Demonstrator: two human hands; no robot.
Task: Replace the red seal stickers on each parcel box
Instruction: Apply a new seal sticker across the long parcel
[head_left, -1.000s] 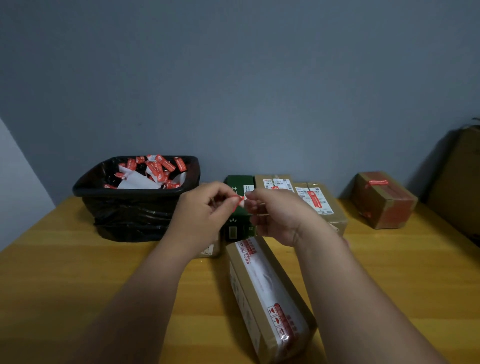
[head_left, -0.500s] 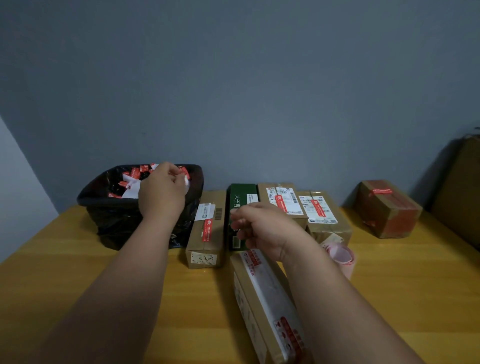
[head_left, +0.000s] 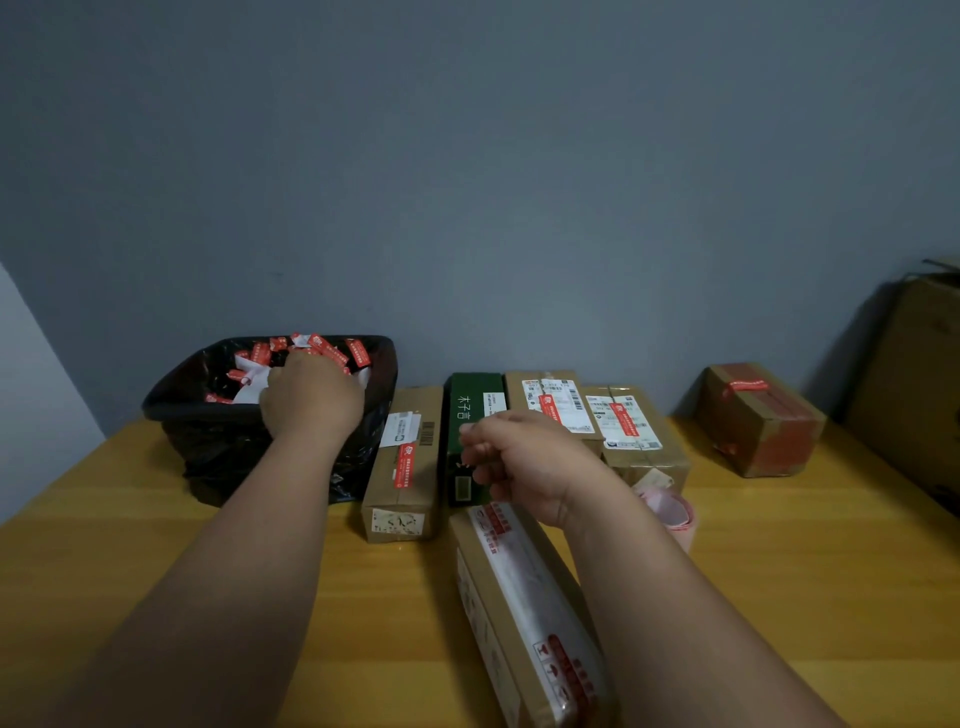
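Head view: left hand (head_left: 311, 397) over black-lined waste bin (head_left: 171, 408) of discarded red seal stickers (head_left: 332, 349); grip not discernible. Right hand (head_left: 519, 462), fingers curled, contents not discernible, above long brown cardboard parcel box (head_left: 524, 613) on yellow wooden desk (head_left: 104, 545). Risk: adhesive backing clinging to fingers, missing bin.

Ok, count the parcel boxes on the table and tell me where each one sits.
6. Four stand in a back row: brown box, green box, two labelled boxes. A taped box sits far right; a long box lies nearest.
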